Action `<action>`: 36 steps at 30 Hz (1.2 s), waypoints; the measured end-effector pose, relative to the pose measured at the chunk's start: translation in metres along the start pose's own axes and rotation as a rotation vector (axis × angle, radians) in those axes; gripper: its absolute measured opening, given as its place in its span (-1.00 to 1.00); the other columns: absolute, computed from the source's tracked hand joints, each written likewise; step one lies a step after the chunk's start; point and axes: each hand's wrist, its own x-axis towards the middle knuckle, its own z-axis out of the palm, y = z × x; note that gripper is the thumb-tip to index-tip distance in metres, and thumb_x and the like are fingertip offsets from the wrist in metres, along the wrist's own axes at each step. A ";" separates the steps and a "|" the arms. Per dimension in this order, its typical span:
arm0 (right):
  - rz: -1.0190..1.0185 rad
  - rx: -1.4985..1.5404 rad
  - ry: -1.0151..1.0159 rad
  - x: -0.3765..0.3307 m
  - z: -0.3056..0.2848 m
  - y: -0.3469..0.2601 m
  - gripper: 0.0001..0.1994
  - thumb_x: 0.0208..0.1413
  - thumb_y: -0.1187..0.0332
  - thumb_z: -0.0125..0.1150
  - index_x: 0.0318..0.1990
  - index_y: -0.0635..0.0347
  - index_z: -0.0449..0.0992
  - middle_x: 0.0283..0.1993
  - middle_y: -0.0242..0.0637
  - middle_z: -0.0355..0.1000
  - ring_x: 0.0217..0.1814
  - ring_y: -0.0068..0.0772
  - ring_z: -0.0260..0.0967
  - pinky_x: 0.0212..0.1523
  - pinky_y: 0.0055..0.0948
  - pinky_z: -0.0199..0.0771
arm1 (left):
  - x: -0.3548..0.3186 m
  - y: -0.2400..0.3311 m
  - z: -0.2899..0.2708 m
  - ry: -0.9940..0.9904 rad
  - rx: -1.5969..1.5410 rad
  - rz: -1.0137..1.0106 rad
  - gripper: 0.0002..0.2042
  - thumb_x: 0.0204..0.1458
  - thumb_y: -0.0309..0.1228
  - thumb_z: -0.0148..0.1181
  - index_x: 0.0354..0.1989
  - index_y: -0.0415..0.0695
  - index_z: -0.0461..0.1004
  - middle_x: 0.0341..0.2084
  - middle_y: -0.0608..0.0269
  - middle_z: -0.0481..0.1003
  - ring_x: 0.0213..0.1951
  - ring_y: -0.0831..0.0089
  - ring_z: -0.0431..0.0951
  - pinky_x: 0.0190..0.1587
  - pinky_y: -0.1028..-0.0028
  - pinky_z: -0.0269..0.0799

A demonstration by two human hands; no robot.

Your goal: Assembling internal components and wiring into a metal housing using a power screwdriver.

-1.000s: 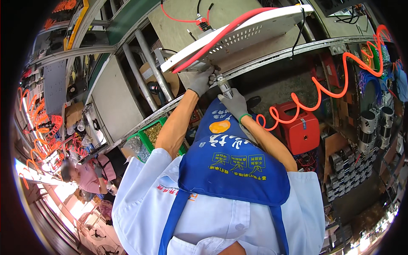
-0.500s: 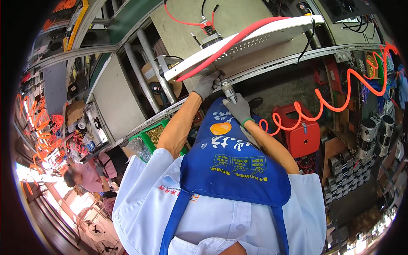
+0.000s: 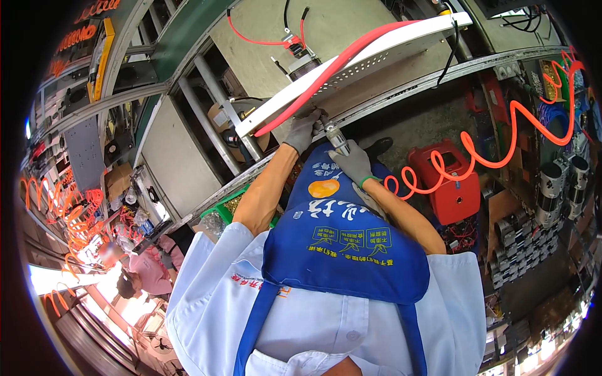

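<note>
Since the earlier frames the view has dropped a little: the long white perforated sheet-metal panel [image 3: 351, 66] now sits higher in the picture, and both hands have closed in under its lower edge. Otherwise the same pose.

Left hand [image 3: 303, 130], grey work glove, fingers curled up against the panel's underside near its left end, bracing it. Right hand [image 3: 355, 161], grey glove with green cuff, is wrapped round a slim metal air tool [image 3: 335, 136], tip pointing up at the panel edge. The orange coiled air hose [image 3: 476, 156] trails off right from behind that hand, past a red box-shaped canister [image 3: 453, 188].

Doing it well, as I judge it: keep the tool square to the panel, hold the left-hand brace firm so the sheet doesn't flex, and keep the hose slack.

Hard to read: the tool tip and what it meets are hidden between glove and panel. Fastener not visible. The blue printed apron [image 3: 343, 241] covers most of the bench below. A red cable [image 3: 332, 69] runs along the panel; its ends are unclear.
</note>
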 end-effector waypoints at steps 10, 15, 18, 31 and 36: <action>0.011 0.063 0.006 0.006 0.002 0.000 -0.52 -0.02 -0.06 0.36 -0.15 0.17 0.49 -0.25 0.06 0.55 -0.12 0.15 0.52 -0.10 -0.06 0.46 | 0.002 0.005 -0.006 -0.029 -0.059 -0.098 -0.83 0.27 -0.34 0.11 -0.20 -0.18 0.54 -0.42 0.32 0.55 -0.61 0.73 0.29 -0.64 0.65 0.12; 0.007 0.067 0.018 0.011 0.005 0.002 -0.53 -0.01 -0.05 0.35 -0.15 0.16 0.50 -0.26 0.06 0.55 -0.13 0.14 0.53 -0.11 -0.06 0.46 | 0.008 0.007 -0.006 0.013 -0.052 -0.092 -0.83 0.27 -0.36 0.13 -0.14 -0.20 0.55 -0.37 0.29 0.58 -0.60 0.74 0.29 -0.62 0.67 0.13; 0.026 0.056 0.005 0.013 0.003 0.001 -0.52 -0.01 -0.05 0.35 -0.15 0.16 0.50 -0.26 0.06 0.55 -0.13 0.14 0.52 -0.11 -0.06 0.46 | 0.008 0.008 -0.006 0.032 -0.055 -0.115 -0.83 0.27 -0.36 0.13 -0.15 -0.20 0.55 -0.36 0.29 0.58 -0.60 0.75 0.30 -0.60 0.68 0.15; -0.015 0.021 0.020 0.000 -0.043 0.027 -0.55 -0.08 0.03 0.40 -0.18 0.18 0.49 -0.22 0.00 0.51 -0.15 0.08 0.50 -0.14 -0.10 0.44 | 0.002 0.007 -0.007 -0.060 0.311 0.005 -0.82 0.29 -0.45 -0.01 -0.02 -0.12 0.46 -0.35 0.18 0.56 -0.38 0.44 0.56 -0.38 0.42 0.50; 0.165 -0.272 0.060 -0.018 -0.145 0.065 -0.63 -0.07 0.12 0.33 -0.18 0.18 0.49 -0.18 0.04 0.52 -0.10 0.13 0.50 -0.10 -0.03 0.45 | 0.004 0.004 -0.003 -0.105 0.332 0.040 -0.79 0.27 -0.41 0.05 0.03 -0.12 0.46 -0.24 0.21 0.57 -0.29 0.47 0.57 -0.31 0.46 0.50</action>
